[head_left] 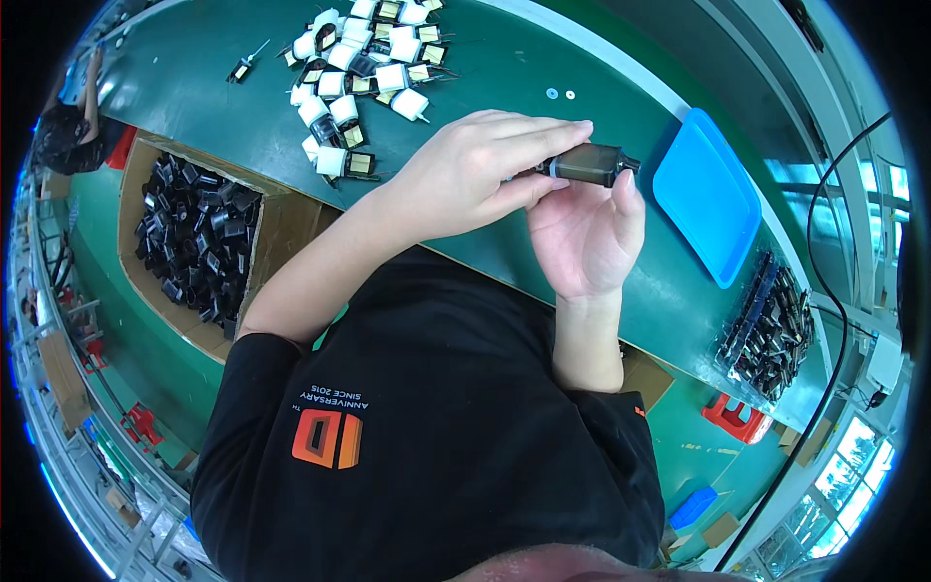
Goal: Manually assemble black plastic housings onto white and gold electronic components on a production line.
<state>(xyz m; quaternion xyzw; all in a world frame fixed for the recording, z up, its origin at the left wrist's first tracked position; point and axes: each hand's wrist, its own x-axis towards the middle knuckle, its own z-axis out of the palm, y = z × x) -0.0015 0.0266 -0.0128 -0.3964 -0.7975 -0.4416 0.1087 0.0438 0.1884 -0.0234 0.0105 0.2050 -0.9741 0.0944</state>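
Note:
Above the green table my two hands meet at a dark, smoky plastic housing [589, 165] with a narrow tip pointing right. My left hand [467, 175] is closed on its left end, thumb below and fingers stretched along the top. Under it lies my right hand [588, 242], palm turned up, with the thumb beside the narrow tip; its other fingers are partly hidden behind the housing and the left hand. Beyond my left hand lies a pile of white-capped parts [339, 82] with dark and pale yellow bodies and thin leads.
A blue tray [708, 199] lies on the right of the green table [218, 87], near a heap of dark parts [776, 330]. Two small rings [561, 94] lie farther back. At left stands a cardboard box [184, 325] of black housings; another person [73, 136] is at far left.

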